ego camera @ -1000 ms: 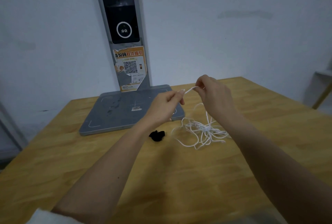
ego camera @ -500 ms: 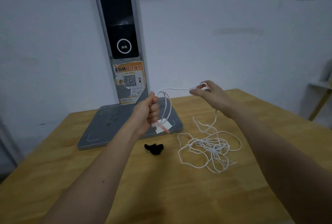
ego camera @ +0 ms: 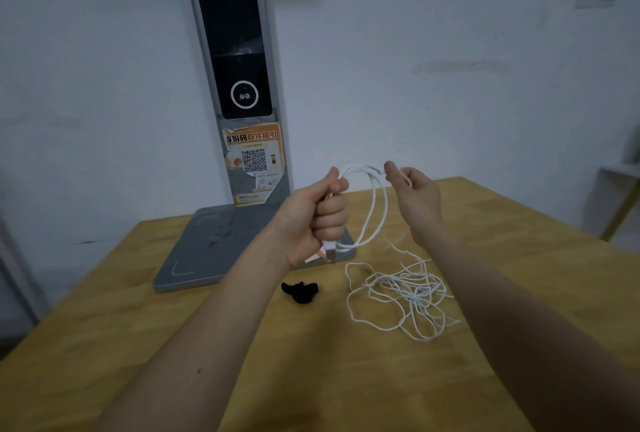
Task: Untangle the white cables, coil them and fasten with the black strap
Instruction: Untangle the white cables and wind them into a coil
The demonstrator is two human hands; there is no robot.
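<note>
A thin white cable lies in a loose tangle (ego camera: 403,296) on the wooden table (ego camera: 138,345), right of centre. My left hand (ego camera: 317,215) is a raised fist shut on the cable, with two hanging loops (ego camera: 375,209) coming out of it and a white plug showing below the fist. My right hand (ego camera: 414,194) is held up beside it, pinching the cable's strand between thumb and fingers; the strand drops from there to the tangle. The small black strap (ego camera: 300,291) lies on the table, left of the tangle, touched by neither hand.
A grey scanner stand (ego camera: 239,85) with a dark screen and an orange QR sticker rises from a flat grey base (ego camera: 194,258) at the table's back edge against the white wall. A pale shelf (ego camera: 616,196) stands at the far right.
My hands rose and drew cable off the table. A first loop formed in my left fist, then a second one. The tangle on the table has spread out.
</note>
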